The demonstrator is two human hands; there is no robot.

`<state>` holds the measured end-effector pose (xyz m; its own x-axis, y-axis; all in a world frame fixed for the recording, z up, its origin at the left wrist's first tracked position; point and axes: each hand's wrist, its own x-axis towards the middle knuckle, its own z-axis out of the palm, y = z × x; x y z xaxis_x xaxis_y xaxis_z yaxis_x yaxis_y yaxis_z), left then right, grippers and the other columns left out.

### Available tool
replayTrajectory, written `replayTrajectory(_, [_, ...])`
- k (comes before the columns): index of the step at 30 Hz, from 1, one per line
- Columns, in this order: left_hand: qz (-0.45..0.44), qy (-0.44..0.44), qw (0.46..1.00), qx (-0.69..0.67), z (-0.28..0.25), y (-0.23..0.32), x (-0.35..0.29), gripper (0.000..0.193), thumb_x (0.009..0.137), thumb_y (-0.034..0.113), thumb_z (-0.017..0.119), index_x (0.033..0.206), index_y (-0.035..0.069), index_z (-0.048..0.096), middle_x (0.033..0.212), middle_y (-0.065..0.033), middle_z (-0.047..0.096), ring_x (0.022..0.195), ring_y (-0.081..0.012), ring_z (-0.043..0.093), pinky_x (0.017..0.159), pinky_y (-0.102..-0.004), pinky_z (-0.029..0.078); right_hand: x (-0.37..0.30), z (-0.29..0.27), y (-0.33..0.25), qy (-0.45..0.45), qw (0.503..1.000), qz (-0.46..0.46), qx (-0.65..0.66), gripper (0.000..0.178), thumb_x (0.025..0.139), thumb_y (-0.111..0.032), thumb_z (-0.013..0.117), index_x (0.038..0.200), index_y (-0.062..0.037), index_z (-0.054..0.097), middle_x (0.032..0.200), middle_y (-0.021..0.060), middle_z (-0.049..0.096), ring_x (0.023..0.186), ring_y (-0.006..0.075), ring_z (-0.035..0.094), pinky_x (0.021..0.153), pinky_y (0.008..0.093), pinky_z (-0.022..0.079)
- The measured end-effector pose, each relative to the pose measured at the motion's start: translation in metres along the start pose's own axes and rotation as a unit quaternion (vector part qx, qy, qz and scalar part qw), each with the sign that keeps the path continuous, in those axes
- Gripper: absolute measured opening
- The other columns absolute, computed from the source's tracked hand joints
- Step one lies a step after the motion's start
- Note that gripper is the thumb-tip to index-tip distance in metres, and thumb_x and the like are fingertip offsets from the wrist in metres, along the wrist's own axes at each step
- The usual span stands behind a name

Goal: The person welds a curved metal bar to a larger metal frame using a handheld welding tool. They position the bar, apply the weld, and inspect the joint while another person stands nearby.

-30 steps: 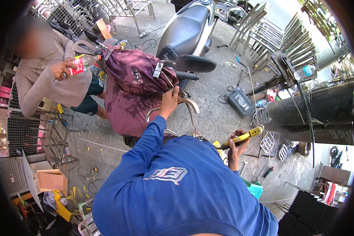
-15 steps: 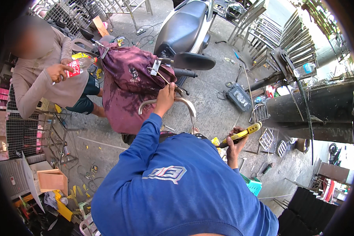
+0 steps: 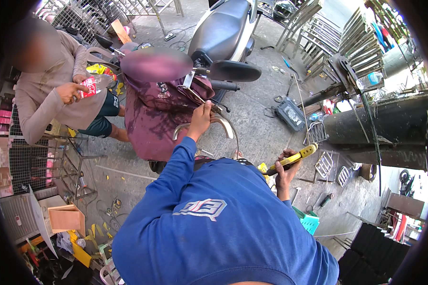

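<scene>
Left hand point(image 3: 200, 119) fingers clamped on curved steel bar point(image 3: 226, 124), centre, near scooter point(image 3: 223, 28). Right hand point(image 3: 286, 167) fisted round yellow tool point(image 3: 292, 159). Bar likely stiff, heavy, smooth: grip at bend.

- scooter point(image 3: 223, 33) parked up ahead, bent metal bar point(image 3: 226, 124) just in front of it
- second person point(image 3: 57, 85) off to the left
- stacked chairs point(image 3: 347, 42) right of the scooter
</scene>
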<state>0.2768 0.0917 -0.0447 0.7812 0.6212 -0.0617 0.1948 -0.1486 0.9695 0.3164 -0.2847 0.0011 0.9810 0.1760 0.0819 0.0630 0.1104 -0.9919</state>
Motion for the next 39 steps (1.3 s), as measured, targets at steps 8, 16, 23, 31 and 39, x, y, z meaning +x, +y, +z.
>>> replayTrajectory(8, [0.007, -0.051, 0.998, -0.028, 0.014, -0.005, 0.022, 0.06, 0.112, 0.048, 0.041, 0.108, -0.006, 0.068, 0.079, -0.0165, 0.069, 0.076, -0.0277, 0.068, 0.074, -0.0401, 0.052, -0.005, -0.002, -0.002, 0.002, 1.0, -0.003, -0.009, 0.076, 0.075, -0.026, 0.091, 0.13, -0.0076, 0.042, 0.122, 0.0096, 0.055, 0.099, 0.018, 0.057, 0.089, 0.0349, 0.05])
replayTrajectory(16, [-0.043, -0.073, 0.996, -0.011, 0.007, 0.0, 0.014, 0.059, 0.112, 0.046, 0.04, 0.104, -0.005, 0.068, 0.078, -0.0162, 0.07, 0.072, -0.0289, 0.069, 0.071, -0.0397, 0.052, -0.005, 0.001, -0.005, -0.012, 1.0, -0.003, -0.016, 0.076, 0.074, -0.026, 0.093, 0.129, -0.0073, 0.043, 0.121, 0.0088, 0.055, 0.1, 0.0169, 0.057, 0.085, 0.0336, 0.052])
replayTrajectory(23, [0.022, -0.086, 0.991, 0.097, 0.024, -0.002, -0.004, 0.05, 0.112, 0.04, 0.04, 0.098, -0.002, 0.065, 0.08, -0.0227, 0.07, 0.076, -0.0399, 0.069, 0.071, -0.0482, 0.051, -0.01, -0.002, -0.003, -0.037, 0.999, 0.017, 0.006, 0.078, 0.073, -0.021, 0.093, 0.13, -0.0091, 0.042, 0.119, 0.0081, 0.054, 0.1, 0.0176, 0.057, 0.084, 0.0347, 0.053])
replayTrajectory(31, [0.026, -0.112, 0.97, 0.214, 0.006, 0.013, -0.012, 0.054, 0.112, 0.045, 0.035, 0.101, 0.002, 0.066, 0.09, -0.0278, 0.071, 0.091, -0.0507, 0.067, 0.079, -0.0616, 0.049, -0.019, -0.011, -0.007, -0.051, 0.998, 0.03, 0.002, 0.087, 0.068, -0.017, 0.094, 0.135, -0.0083, 0.04, 0.113, 0.0056, 0.05, 0.095, 0.017, 0.055, 0.083, 0.0345, 0.052])
replayTrajectory(39, [0.017, -0.08, 0.966, 0.247, 0.003, 0.012, -0.015, 0.055, 0.112, 0.049, 0.035, 0.102, 0.005, 0.067, 0.089, -0.0279, 0.071, 0.09, -0.0518, 0.067, 0.08, -0.0623, 0.05, -0.032, -0.038, -0.032, -0.13, 0.989, 0.002, -0.07, 0.114, 0.059, -0.02, 0.095, 0.151, -0.0077, 0.029, 0.113, 0.0081, 0.051, 0.093, 0.0178, 0.055, 0.081, 0.034, 0.052])
